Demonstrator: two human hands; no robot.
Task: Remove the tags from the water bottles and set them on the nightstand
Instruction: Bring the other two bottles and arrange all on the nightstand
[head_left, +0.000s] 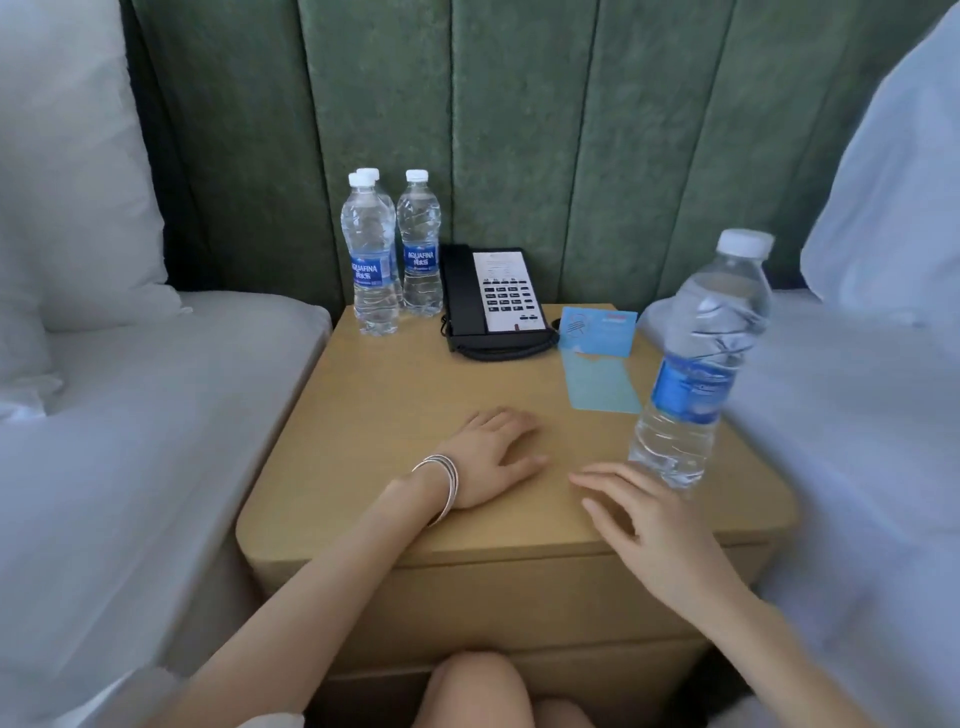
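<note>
— Looking down from the head view, where is the loose water bottle (696, 364) from the telephone (498, 301)?

— Right of the telephone and nearer the person, past the blue card (597, 332), over the right side of the tabletop (395, 395). It leans, with the cap up and away and the base toward the person. It is blurred, and I cannot tell whether the base rests on the wood.

— And the grips?

— The right grip (644, 519) sits just at that bottle's base, fingers spread and fairly straight, wrapped round nothing. I cannot tell whether a fingertip touches the plastic. The left grip (493, 457), silver bangles (441, 483) at its wrist, lies palm down with fingers flat on the tabletop. It is in front of the telephone, well apart from the bottle.

— So which one takes it?

— The right, I judge. The bottle lies just beyond and to the right of its fingers, with its long axis running up and away. Closing round the lower body should catch it. The left would have to cross over.

— The others?

— Three bottles (370, 260) stand upright, packed together just left of the telephone at the back. One is half hidden behind the front one.

— Tags?

— None shows on any neck. The leaning bottle seems the last to set upright, probably beside those three.
</note>
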